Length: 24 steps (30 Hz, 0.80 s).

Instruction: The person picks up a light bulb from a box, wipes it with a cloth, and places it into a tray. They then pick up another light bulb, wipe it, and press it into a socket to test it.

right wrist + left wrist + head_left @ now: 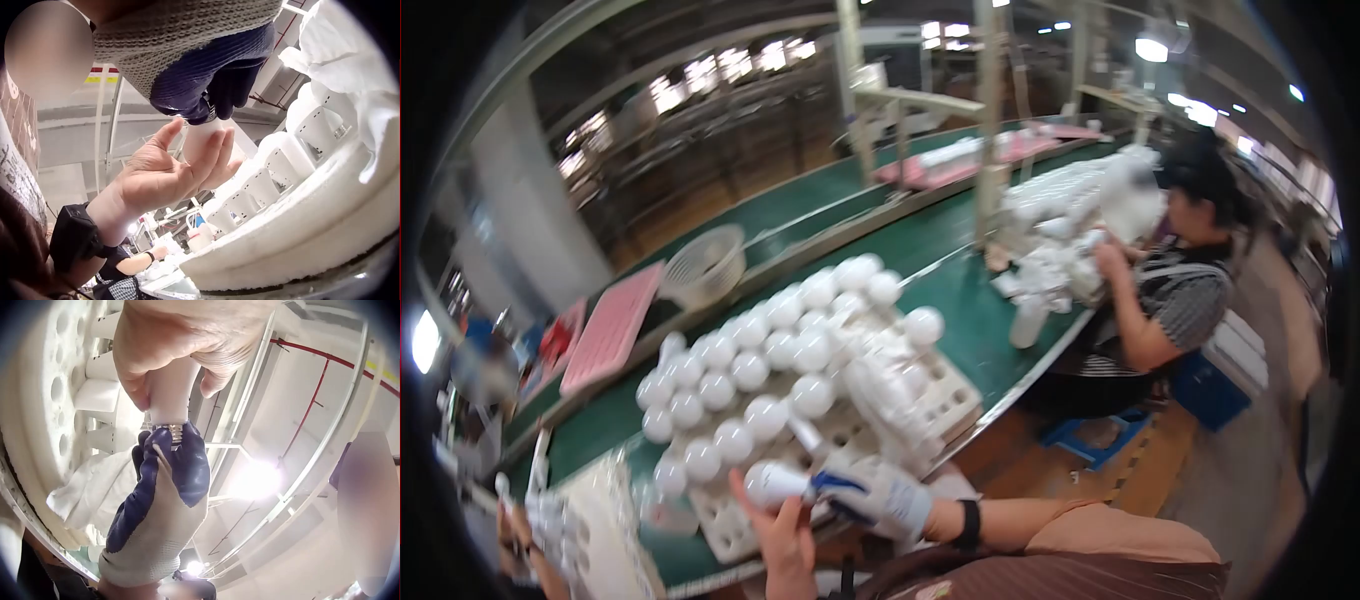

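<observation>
White bulb (772, 483), smooth matte body, threaded metal base; bare left hand (785, 545) wrapped round body, gloved right hand (880, 497) probably pinching base.

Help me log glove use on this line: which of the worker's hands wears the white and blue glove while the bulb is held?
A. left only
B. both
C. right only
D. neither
C: the gloved right hand pinches the screw base of the bulb, while the bare left hand holds its body.

Smooth matt white bulb (775, 482), knit glove (159, 512), foam tray (294, 231)
</observation>
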Motion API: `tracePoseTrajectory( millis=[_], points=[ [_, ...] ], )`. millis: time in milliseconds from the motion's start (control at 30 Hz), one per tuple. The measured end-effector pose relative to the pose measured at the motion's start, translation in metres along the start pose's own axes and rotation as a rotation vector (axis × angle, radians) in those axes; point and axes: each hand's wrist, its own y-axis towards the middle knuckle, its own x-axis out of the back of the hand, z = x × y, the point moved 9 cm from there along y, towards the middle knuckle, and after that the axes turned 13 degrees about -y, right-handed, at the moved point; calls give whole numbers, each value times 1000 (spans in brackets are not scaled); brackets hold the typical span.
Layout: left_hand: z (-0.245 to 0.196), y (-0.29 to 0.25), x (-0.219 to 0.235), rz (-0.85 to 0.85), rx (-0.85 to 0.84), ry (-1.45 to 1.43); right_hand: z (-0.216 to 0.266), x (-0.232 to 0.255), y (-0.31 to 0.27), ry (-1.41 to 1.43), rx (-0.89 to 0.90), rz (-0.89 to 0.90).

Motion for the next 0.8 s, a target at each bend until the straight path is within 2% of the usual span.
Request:
tracePoseTrajectory(
  millis=[67,233,300,333,367,400,433,467,500,533,567,600,700,800],
  points=[
    [-5,4,9,44,-47,47,5,-6,-2,-14,-37,20],
    [-19,-10,-28,79,-38,217,-1,-8,-4,13,-59,-24],
    [-19,-7,-25,87,-17,276,-5,-11,-4,136,-115,11],
    [-22,-1,-11,88,-7,255,-6,-12,-3,145,-159,92],
    [-24,5,-3,80,-1,237,-10,-8,-4,152,-162,96],
    [-31,10,-2,149,-81,153,-10,-1,-3,103,-121,62],
    [-36,12,1,76,-128,129,-9,3,-3,78,-72,35],
    [-39,11,-6,62,-96,84,-17,-5,-7,34,-66,87],
    [-44,11,-8,51,-91,120,-23,-14,-11,14,-38,143],
    [-49,13,-9,113,-94,147,-29,-13,-13,-30,-74,148],
    [-54,14,-7,115,-86,160,-28,-6,-10,-15,-21,74],
    [-58,15,-3,125,-113,194,-34,-9,-8,-36,-86,146],
    [-70,12,-11,81,-98,221,-48,-29,-18,42,-156,189],
    [-80,14,-10,131,-152,283,-47,-37,-19,-11,-76,124]
  ],
)
